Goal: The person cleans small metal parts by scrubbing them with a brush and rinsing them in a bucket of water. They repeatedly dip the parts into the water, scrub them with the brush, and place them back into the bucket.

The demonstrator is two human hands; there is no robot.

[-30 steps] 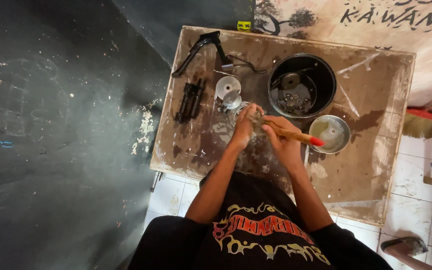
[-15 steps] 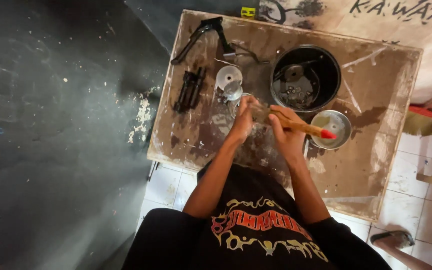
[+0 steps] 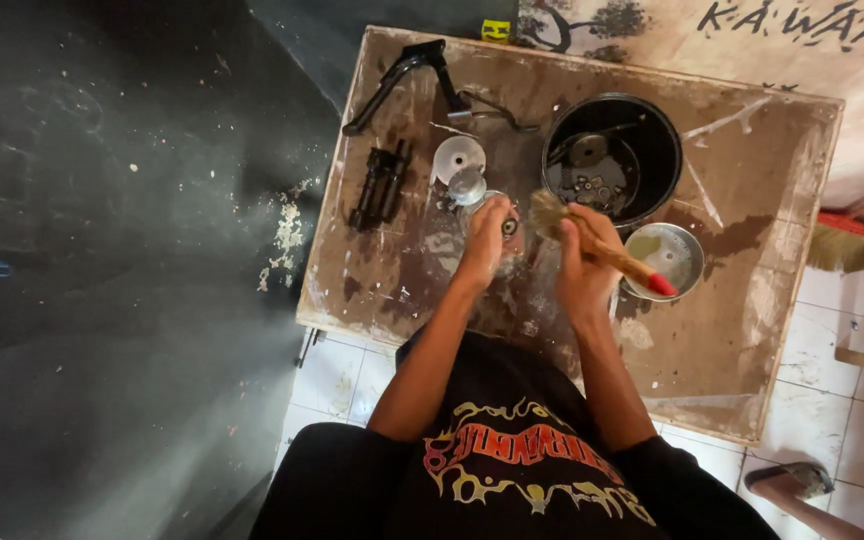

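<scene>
Our left hand [image 3: 485,238] is closed around a small metal part [image 3: 508,228] held just above the stained wooden table [image 3: 712,340]; only a dark round bit of the part shows between our fingers, so we cannot tell its shape. Our right hand [image 3: 584,262] is clamped on a paintbrush [image 3: 602,250], its bristles pointing up and toward the part, just beside it, and its wooden handle with a red tip slanting down to the right.

Just beyond our right hand stands a black bucket [image 3: 657,135] with small metal pieces lying in its bottom. A small metal bowl [image 3: 690,250] sits to the right, with the brush's red tip over its rim. Beyond our left hand lie a white funnel-shaped piece [image 3: 456,157] and a shiny round metal piece [image 3: 467,185], touching each other. Further left rest a black ribbed part [image 3: 380,187] and a black kickstand [image 3: 392,80] near the far edge. A broom [image 3: 845,243] lies on the tiled floor at right.
</scene>
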